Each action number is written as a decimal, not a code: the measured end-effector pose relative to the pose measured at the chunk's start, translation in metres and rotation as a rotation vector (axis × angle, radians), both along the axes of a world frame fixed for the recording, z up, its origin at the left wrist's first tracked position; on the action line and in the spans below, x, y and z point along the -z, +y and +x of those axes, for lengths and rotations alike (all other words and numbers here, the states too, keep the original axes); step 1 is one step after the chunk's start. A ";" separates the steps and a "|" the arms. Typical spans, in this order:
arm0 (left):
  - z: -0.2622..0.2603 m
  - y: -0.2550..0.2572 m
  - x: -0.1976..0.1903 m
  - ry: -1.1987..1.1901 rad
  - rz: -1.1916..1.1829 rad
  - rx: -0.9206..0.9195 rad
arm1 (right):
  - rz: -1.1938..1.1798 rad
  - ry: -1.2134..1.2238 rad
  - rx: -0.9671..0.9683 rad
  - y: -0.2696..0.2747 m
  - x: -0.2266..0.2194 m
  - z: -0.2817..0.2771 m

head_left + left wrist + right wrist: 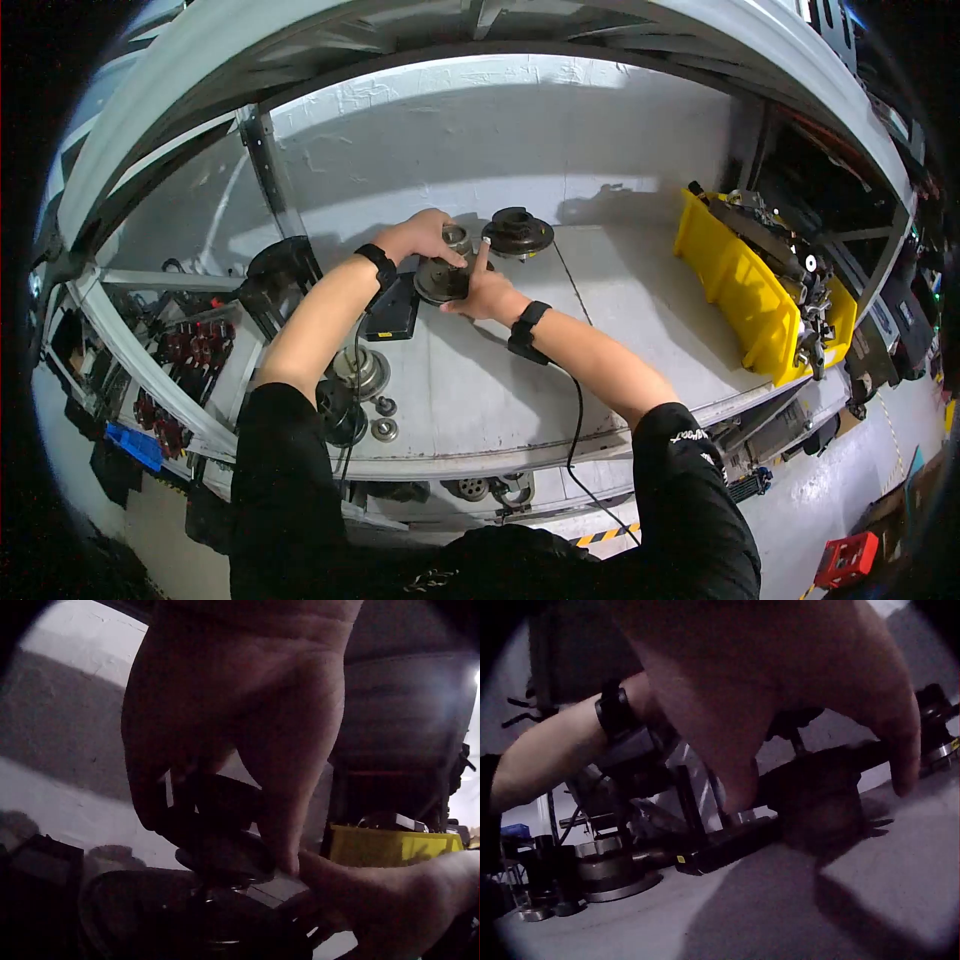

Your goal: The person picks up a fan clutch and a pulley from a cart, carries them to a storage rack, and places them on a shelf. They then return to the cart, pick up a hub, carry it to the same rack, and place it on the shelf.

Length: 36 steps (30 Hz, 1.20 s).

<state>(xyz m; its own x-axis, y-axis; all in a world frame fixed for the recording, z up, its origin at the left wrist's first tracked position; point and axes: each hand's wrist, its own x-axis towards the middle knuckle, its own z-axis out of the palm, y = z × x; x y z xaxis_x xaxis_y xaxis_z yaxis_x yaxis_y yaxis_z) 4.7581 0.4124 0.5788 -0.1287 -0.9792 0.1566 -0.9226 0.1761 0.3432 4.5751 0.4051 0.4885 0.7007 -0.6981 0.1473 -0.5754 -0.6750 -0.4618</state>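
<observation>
My left hand [425, 236] pinches a small flanged metal part [456, 238] from above, thumb on one side and fingers on the other. Directly below is a wider dark disc-shaped part [432, 282]; in the left wrist view the flanged part sits close over it. My right hand [487, 294] holds this disc at its right side. Its thumb [739, 796] is at the near edge and the index finger points away from me. The right hand's other fingers are mostly hidden. Just beyond stands a black disc with a raised hub [517, 232].
A flat black box [393, 310] lies left of the disc. Nearer stand a flanged metal part [362, 373], a black round part [341, 418] and small metal pieces [384, 430]. On the right is a yellow bin [735, 290] of metal parts. A cable [576, 420] trails from my right wristband.
</observation>
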 end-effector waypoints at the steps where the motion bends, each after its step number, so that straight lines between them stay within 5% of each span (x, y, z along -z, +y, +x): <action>1: 0.003 -0.004 0.000 -0.009 0.008 -0.019 | -0.016 -0.014 0.023 -0.002 0.001 0.003; 21: 0.054 -0.036 0.013 -0.070 -0.113 -0.155 | -0.123 -0.008 0.167 -0.013 -0.007 0.050; 29: 0.064 -0.066 0.032 -0.040 -0.369 -0.150 | -0.194 -0.047 0.268 -0.020 0.002 0.064; 36: 0.062 -0.087 0.022 -0.105 -0.238 -0.155 | -0.254 -0.126 0.341 -0.044 0.016 0.078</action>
<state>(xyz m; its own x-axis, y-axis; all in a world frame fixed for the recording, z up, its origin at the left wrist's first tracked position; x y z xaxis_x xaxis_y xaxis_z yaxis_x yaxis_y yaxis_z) 4.8197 0.3258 0.5566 -0.0084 -0.9259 0.3776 -0.9731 0.0946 0.2102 4.6526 0.3609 0.4725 0.4021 -0.8170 0.4133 -0.7347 -0.5573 -0.3868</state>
